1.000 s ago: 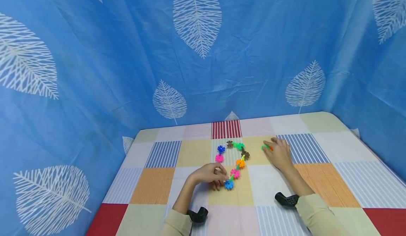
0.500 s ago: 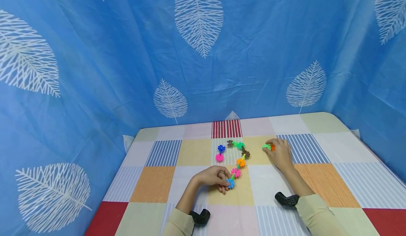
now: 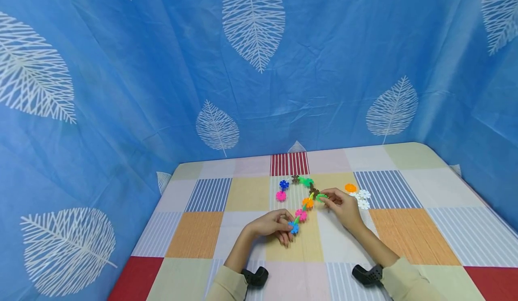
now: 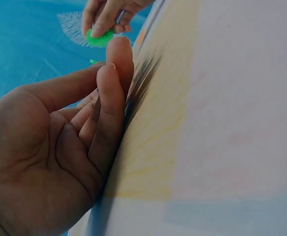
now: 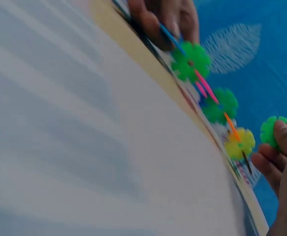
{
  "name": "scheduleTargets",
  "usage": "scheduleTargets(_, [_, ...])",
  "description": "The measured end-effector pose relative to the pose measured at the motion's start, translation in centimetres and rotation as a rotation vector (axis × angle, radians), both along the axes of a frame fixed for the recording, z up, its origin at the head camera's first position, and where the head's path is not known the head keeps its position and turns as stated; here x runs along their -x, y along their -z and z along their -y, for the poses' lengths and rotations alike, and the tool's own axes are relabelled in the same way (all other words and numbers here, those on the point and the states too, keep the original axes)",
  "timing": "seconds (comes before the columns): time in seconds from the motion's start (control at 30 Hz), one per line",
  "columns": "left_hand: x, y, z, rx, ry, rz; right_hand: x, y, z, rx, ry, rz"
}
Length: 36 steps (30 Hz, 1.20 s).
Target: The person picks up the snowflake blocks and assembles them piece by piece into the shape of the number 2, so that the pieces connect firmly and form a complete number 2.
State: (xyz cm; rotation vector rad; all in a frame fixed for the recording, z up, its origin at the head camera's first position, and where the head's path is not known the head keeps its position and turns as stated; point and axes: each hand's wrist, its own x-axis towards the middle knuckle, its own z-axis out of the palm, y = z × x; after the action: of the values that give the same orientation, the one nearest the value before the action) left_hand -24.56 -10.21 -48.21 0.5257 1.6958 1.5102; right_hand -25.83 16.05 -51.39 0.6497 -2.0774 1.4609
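Observation:
A chain of interlocking flower-shaped plastic discs curves over the cloth in the head view. Its near end is a light blue disc, which my left hand pinches between thumb and fingers. My right hand holds a loose bright green disc just right of the chain's orange disc. In the right wrist view, this green disc is pinched by thumb and fingertips, apart from the chain. The left wrist view shows the left palm; its fingers hide the blue disc there.
Right of the right hand lie an orange disc and several white discs, partly behind the hand. A patchwork cloth covers the table. A blue leaf-print curtain hangs around the back and sides.
My right hand has picked up the green disc and carried it left toward the chain, uncovering the orange and white discs. My left hand has taken hold of the blue disc; the chain has shifted slightly.

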Motion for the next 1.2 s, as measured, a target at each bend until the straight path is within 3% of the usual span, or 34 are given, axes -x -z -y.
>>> scheduleTargets(0.17, [0.0, 0.2, -0.1, -0.03, -0.02, -0.002, -2.3, -0.7, 1.6, 0.131, -0.247, 0.138])
scheduleTargets(0.33, [0.1, 0.4, -0.4, -0.07, -0.045, 0.006, -4.3, -2.3, 2.8, 0.098, -0.34, 0.204])
scheduleTargets(0.57, [0.0, 0.9, -0.9, -0.089, -0.08, -0.01, -5.1, -3.0, 3.4, 0.006, -0.344, 0.226])
scheduleTargets(0.83, [-0.2, 0.7, -1.3, -0.08, -0.096, -0.022, -3.9, -0.3, 3.3, -0.031, -0.337, 0.179])
scheduleTargets(1.03, [-0.4, 0.5, -1.5, -0.066, -0.103, -0.055, -3.4, 0.1, 3.3, -0.09, -0.285, 0.103])
scheduleTargets(1.2, [-0.5, 0.4, -1.7, -0.076, -0.118, -0.06, -4.7, -2.5, 3.8, -0.135, -0.272, 0.086])
